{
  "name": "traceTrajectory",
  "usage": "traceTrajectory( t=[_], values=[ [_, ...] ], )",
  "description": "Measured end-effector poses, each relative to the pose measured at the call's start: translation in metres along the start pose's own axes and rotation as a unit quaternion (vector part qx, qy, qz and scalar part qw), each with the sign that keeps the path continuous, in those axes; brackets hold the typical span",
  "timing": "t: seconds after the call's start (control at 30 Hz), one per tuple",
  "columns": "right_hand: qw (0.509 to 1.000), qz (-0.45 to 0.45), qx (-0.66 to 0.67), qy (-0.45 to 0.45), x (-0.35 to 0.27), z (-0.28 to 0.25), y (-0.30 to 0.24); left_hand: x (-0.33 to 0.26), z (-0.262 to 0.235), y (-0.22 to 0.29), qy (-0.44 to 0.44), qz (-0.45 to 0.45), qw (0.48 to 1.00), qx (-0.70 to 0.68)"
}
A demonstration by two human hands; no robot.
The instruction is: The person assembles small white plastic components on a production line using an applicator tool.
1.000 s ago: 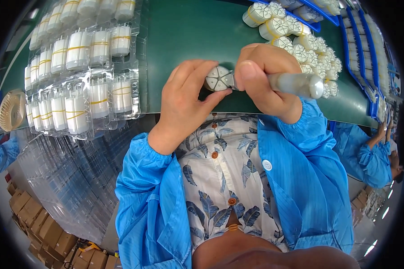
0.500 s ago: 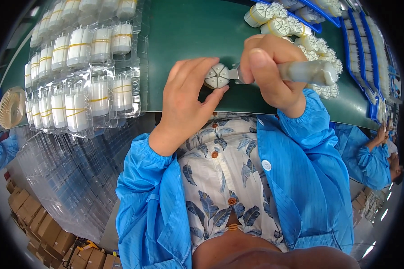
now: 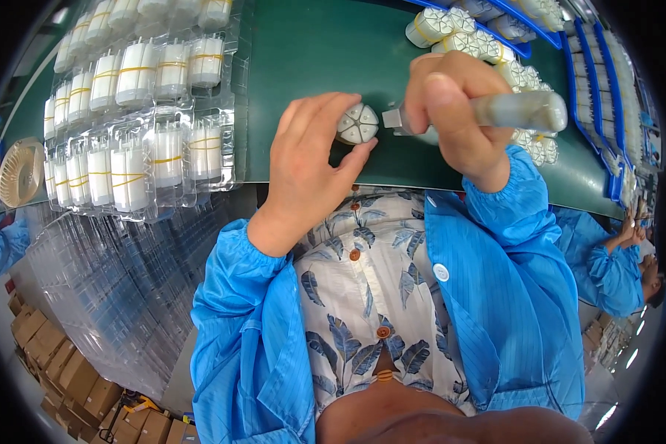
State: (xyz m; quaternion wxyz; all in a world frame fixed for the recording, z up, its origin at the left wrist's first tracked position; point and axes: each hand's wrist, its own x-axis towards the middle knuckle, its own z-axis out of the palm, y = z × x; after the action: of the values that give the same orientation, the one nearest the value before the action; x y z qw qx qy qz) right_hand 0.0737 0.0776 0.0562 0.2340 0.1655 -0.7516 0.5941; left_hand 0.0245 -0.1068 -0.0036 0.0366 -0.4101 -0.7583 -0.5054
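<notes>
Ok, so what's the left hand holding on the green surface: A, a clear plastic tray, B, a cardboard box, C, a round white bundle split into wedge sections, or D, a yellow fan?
C: the left hand grips a round white bundle whose end face shows wedge-shaped sections, on the green surface, while the right hand holds a pen-like tool pointed at it.

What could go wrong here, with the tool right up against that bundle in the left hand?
The tool tip sits close beside the bundle and the left hand's fingers; a slip could jab a fingertip. The bundle is pinched only at its sides, so a side push might twist it loose onto the green surface. The right hand hovers just in front of the loose bundles; a wrist swing could knock them.
</notes>
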Motion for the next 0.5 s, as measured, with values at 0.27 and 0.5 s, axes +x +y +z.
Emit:
traceTrajectory(
  t=[0.27,0.5],
  values=[
    [0.999,0.004,-0.033,-0.02,0.0,0.01,0.015,0.002,-0.001,-0.004,-0.019,0.032,0.999,-0.035],
    [1.0,-0.003,0.004,0.015,-0.001,0.013,0.008,0.0,0.005,0.002,-0.003,-0.013,0.999,0.041]
  ],
)
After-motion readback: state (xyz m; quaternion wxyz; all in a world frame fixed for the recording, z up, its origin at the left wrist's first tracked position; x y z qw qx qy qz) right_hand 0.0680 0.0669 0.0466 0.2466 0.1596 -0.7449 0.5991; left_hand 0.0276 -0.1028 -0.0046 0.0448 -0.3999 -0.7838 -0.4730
